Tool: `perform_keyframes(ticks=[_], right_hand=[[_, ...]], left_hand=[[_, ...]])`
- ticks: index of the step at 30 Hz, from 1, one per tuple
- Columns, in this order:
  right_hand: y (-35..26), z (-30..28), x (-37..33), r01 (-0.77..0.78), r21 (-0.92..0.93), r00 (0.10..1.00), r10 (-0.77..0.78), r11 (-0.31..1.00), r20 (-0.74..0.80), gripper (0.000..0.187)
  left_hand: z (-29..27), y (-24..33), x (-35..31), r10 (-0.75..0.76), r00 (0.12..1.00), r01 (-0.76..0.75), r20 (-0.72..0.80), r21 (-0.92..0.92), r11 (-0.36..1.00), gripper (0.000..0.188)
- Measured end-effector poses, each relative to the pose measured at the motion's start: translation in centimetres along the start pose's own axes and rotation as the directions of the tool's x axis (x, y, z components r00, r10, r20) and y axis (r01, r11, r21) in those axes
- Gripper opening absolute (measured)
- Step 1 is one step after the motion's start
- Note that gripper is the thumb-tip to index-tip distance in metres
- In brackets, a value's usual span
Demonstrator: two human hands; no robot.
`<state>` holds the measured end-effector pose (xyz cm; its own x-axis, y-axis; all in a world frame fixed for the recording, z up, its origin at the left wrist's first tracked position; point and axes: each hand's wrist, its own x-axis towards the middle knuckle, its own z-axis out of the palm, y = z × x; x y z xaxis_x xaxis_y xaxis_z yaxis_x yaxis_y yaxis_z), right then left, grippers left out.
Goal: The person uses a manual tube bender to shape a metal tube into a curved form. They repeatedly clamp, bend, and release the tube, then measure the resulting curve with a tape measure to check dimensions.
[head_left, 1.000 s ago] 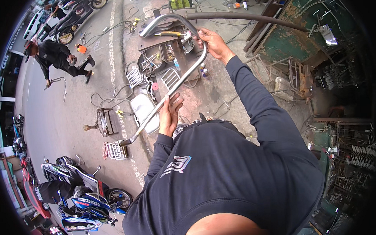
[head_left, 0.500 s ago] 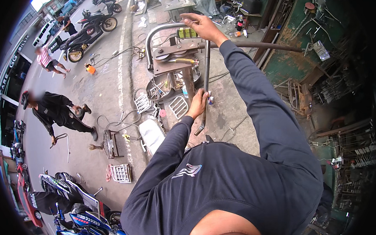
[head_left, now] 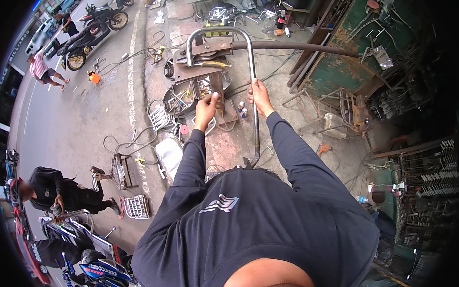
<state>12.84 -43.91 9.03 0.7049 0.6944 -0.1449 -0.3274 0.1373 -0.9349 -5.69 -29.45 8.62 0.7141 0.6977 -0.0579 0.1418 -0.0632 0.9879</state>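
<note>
My right hand (head_left: 259, 97) is closed around the long straight leg of a bent metal tube (head_left: 252, 56). The shiny tube makes a U, with its short leg ending at the pipe bender (head_left: 202, 71); the long leg comes down toward my waist and hooks at its lower end. To the left of the tube is my left hand (head_left: 206, 111), off it, near the bender's upright post (head_left: 216, 88). Its fingers are curled, and whatever they hold, if anything, is hidden. A long brown lever bar (head_left: 297, 46) reaches right from the bender. A yellow-handled tool (head_left: 219, 65) lies on the bender plate.
Bins of metal parts (head_left: 180, 97) sit under the bender, with spray cans (head_left: 242, 110) beside its base. Metal racks (head_left: 158, 117) and a white seat-like piece (head_left: 169, 155) lie left. A person in black (head_left: 64, 187) stands by parked motorcycles (head_left: 100, 269). Hoses cross the ground.
My right hand has come down from the tube's top to its long leg. My left hand has let go and moved left. The tube has shifted nearer me. The person in black has moved nearer the motorcycles.
</note>
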Motion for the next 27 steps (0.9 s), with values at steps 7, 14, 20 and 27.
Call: perform_keyframes(ticks=[7,14,20,27], right_hand=[[2.4,1.4,0.1,0.121,-0.216,0.988,-0.138,0.969,-0.063,0.037],[4.9,1.8,1.0,0.106,-0.218,0.990,-0.123,0.970,-0.066,0.034],[4.8,2.0,0.3,0.150,-0.153,0.988,-0.155,0.977,-0.022,0.035],[4.5,2.2,0.1,0.116,-0.158,0.992,-0.124,0.981,-0.040,0.035]], left_hand=[[-9.5,2.3,7.9,0.294,0.932,-0.301,-0.210,-0.001,0.954,0.046],[-9.9,1.1,8.8,0.208,0.935,-0.243,-0.285,-0.090,0.966,0.034],[-10.5,-0.7,9.1,0.225,0.918,-0.259,-0.327,-0.063,0.964,0.037],[-10.6,-0.5,8.9,0.184,0.926,-0.219,-0.329,-0.075,0.973,0.041]])
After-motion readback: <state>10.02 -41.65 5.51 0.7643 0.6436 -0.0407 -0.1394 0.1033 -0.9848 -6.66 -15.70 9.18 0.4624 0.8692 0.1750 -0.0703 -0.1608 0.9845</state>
